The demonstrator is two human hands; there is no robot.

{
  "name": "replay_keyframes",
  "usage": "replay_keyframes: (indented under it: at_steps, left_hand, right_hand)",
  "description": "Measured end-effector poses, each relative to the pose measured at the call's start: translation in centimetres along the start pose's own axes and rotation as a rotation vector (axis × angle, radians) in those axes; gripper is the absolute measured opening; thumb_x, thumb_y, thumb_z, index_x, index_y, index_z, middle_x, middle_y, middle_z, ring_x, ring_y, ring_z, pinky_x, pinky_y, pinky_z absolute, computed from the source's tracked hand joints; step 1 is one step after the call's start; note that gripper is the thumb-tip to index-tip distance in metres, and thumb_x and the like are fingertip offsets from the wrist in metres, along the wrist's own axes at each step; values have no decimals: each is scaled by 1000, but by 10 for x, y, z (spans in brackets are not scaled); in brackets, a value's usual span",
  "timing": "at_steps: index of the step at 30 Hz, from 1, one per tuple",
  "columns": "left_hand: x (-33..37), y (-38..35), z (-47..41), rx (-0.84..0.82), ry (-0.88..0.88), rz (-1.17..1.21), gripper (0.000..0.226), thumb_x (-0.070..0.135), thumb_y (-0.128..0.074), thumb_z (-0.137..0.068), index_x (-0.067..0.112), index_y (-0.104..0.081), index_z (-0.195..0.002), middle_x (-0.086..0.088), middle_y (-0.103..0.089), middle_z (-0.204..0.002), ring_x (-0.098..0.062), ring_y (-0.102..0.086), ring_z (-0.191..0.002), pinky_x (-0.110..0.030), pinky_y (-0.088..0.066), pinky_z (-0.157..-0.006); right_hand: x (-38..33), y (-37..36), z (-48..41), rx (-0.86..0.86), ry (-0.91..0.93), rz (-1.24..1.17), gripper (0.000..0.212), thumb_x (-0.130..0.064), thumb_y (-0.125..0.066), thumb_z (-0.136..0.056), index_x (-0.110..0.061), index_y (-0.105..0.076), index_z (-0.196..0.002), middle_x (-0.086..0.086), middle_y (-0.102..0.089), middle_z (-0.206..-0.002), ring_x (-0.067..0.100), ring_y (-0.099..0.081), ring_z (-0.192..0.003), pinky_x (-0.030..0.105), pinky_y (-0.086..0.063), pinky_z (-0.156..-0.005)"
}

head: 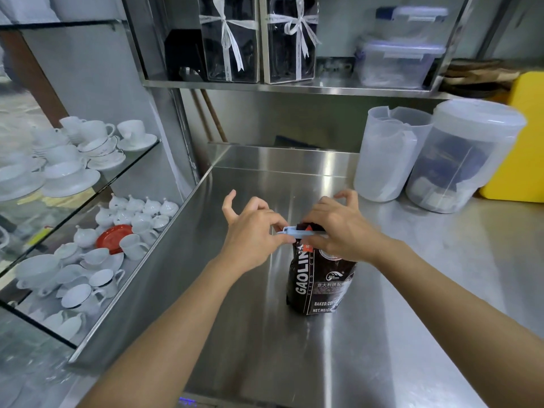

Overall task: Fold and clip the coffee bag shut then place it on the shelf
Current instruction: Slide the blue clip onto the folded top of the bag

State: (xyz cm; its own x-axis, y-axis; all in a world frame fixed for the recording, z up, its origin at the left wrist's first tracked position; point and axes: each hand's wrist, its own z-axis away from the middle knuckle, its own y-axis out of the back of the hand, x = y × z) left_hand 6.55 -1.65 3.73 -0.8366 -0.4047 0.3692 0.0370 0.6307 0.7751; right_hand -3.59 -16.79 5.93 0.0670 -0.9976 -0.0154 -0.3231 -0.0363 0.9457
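A dark coffee bag with white lettering stands upright on the steel counter. A pale blue clip lies across its folded top. My left hand pinches the clip's left end between thumb and forefinger. My right hand presses on the bag's top and the clip's right part, covering most of the fold. The steel shelf runs above the counter at the back.
Two translucent plastic containers and a yellow box stand at the right rear. On the shelf are ribboned gift boxes and lidded plastic tubs. Glass shelves with white cups are at left.
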Motion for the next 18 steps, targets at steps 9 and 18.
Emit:
replay_keyframes:
  at_steps: [9,18]
  left_hand:
    - [0,-1,11,41,28,-80,28,55,-65,-66,30,-58,-77,18,-58,-75,-1,-42,-92,-35,16,-101]
    - [-6,0,22,64,82,-76,15,43,-61,-77,30,-62,-70,13,-49,-95,-9,-36,-105,-36,17,-101]
  right_hand:
    - [-9,-11,-9,-48,-4,111,16,-22,-50,-85,-8,-57,-90,6,-63,-88,23,-50,-94,38,-7,-92]
    - [-16,-12,-11,28,-29,149,14,-17,-63,-73,-5,-61,-81,12,-54,-108,32,-42,-113,39,-9,-94]
